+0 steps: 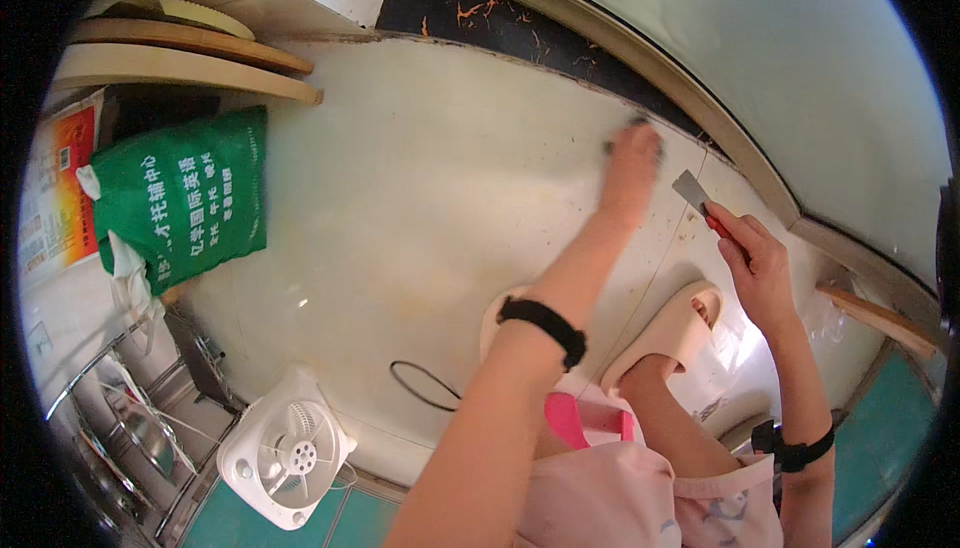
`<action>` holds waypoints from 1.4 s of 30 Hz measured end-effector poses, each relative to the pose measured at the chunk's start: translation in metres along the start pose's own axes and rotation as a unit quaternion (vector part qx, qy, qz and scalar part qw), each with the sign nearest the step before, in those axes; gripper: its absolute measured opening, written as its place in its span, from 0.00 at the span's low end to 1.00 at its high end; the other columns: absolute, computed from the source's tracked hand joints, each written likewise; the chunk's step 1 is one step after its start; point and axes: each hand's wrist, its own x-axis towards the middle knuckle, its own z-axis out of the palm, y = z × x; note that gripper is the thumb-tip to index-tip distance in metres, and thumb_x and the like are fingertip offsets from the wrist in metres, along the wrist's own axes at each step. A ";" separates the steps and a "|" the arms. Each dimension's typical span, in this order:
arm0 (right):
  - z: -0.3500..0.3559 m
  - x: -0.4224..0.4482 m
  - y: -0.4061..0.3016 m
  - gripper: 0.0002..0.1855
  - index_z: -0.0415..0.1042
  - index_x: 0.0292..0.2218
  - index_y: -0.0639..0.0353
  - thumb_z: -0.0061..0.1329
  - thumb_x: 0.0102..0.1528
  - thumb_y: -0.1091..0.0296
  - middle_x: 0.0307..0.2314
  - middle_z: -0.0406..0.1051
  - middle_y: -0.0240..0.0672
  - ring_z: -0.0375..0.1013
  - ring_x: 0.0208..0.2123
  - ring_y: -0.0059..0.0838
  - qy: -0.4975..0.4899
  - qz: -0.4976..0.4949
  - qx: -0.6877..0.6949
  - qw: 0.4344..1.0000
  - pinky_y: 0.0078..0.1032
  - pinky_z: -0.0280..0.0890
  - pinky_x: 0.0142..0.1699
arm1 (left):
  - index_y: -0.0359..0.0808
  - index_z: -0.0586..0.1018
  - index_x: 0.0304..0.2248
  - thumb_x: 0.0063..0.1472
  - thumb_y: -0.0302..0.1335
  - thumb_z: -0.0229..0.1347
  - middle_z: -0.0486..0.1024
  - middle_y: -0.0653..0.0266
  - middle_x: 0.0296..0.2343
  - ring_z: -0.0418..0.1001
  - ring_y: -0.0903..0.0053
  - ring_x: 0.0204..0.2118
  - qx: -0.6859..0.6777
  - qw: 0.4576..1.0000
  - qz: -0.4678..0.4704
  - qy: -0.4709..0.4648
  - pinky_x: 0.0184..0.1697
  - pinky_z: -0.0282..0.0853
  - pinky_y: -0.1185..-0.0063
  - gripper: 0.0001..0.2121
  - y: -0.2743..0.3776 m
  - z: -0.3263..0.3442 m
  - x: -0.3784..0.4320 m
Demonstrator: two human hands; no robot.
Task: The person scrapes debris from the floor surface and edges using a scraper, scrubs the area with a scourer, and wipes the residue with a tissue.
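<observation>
My left hand [632,173] is blurred, pressed down on the pale floor [420,173] near the dark marbled threshold [495,19]. Under its fingers a small dark pad [660,152] shows only at the edges; its exact kind is hidden. To the right, my right hand [756,266] grips the red handle [718,228] of a putty knife. The knife's flat metal blade [688,188] points up and left, towards the door track. Dark crumbs and brownish specks [688,224] lie on the floor around both hands.
A framed glass door [750,45] borders the upper right. Round boards [187,67] and a green bag [195,195] stand at left. Below them are a wire rack [97,375] and a white fan housing [292,450]. A black cord loop [424,383] and slippers [675,323] are near me.
</observation>
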 end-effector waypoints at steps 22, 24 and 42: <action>0.026 0.000 0.064 0.21 0.69 0.49 0.53 0.45 0.54 0.78 0.27 0.70 0.38 0.67 0.27 0.28 0.057 0.055 0.105 0.991 0.22 0.63 0.35 | 0.33 0.72 0.43 0.45 0.18 0.52 0.68 0.55 0.46 0.62 0.60 0.52 0.011 0.993 0.121 -0.002 0.58 0.54 0.69 0.20 0.009 -0.019 -0.043; 0.020 0.001 0.063 0.21 0.69 0.49 0.55 0.45 0.53 0.79 0.29 0.70 0.37 0.67 0.27 0.27 0.088 0.033 0.127 0.988 0.20 0.63 0.36 | 0.33 0.72 0.43 0.46 0.15 0.50 0.68 0.56 0.46 0.62 0.61 0.52 0.010 0.990 0.142 0.006 0.57 0.57 0.72 0.20 0.015 -0.036 -0.031; -0.005 -0.006 0.082 0.21 0.67 0.51 0.58 0.43 0.56 0.79 0.35 0.72 0.34 0.68 0.37 0.20 0.125 0.073 0.197 0.970 0.16 0.62 0.44 | 0.29 0.73 0.37 0.48 0.18 0.54 0.69 0.55 0.40 0.62 0.59 0.45 0.215 0.934 0.003 0.285 0.51 0.59 0.68 0.14 -0.036 -0.077 0.051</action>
